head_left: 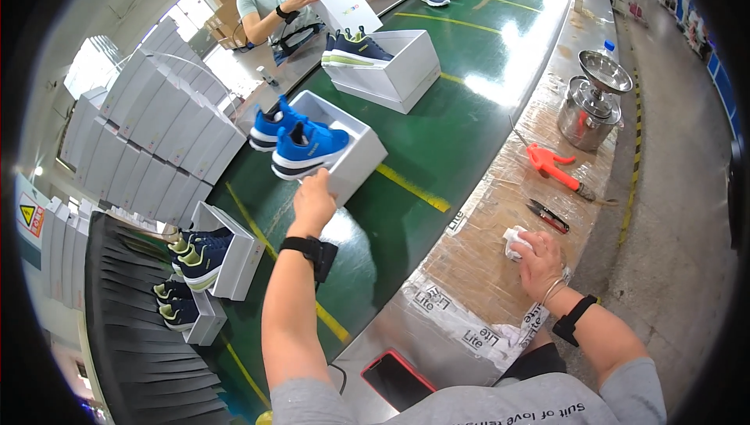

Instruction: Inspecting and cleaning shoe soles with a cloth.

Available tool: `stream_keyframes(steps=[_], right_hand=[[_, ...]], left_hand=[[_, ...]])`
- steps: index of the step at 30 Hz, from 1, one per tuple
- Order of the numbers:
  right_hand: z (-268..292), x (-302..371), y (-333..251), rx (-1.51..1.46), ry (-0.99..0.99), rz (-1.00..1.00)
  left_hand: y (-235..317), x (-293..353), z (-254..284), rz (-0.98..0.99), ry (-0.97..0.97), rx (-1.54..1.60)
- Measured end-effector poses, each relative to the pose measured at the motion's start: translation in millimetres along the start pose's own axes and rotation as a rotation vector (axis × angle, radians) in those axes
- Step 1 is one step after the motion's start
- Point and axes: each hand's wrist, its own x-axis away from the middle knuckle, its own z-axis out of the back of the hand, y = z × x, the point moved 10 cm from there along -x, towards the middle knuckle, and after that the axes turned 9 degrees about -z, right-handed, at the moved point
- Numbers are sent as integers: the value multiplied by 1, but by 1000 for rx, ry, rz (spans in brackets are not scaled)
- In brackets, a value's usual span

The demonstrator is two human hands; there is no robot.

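Observation:
My left hand [315, 200] is reached out over the green belt, its fingers closed on the near corner of an open white shoe box [361, 161]. Two blue sneakers [311, 148] with white and black soles rest over the box's left side, just above those fingers. My right hand [541, 266] rests on the taped ledge, fingers curled round a crumpled white wad [516, 244] that looks like cloth or tissue. Just beyond it lies a pair of thread snips [549, 216]. Farther up the ledge is an orange-red air blow gun [551, 163].
A metal pot with a dish-shaped top [590, 112] stands far up the ledge [469, 269]. More boxed navy sneakers [205, 261] sit left, by a black strip curtain [141, 323]. Across the belt, a person [285, 3] handles white paper. A red-cased phone [397, 380] lies near me.

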Motion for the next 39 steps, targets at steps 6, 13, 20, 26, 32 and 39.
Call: stream_keyframes(steps=[6, 13, 20, 26, 32, 39], right_hand=[[0, 0, -4, -4, 10, -3], [2, 0, -5, -18, 2, 7], [-2, -2, -5, 0, -22, -2], [-2, -2, -4, 23, -23, 0], [-1, 1, -3, 22, -29, 0], [-1, 2, -6, 13, -19, 3]], left_hand=[[-5, 8, 29, -14, 96, 111], [-37, -27, 81, 20, 244, -98], [-69, -19, 15, 12, 197, -88], [-54, -18, 5, -49, 146, 1], [-41, -19, -22, -94, 124, 46], [-3, 13, -42, 61, 94, 51]])
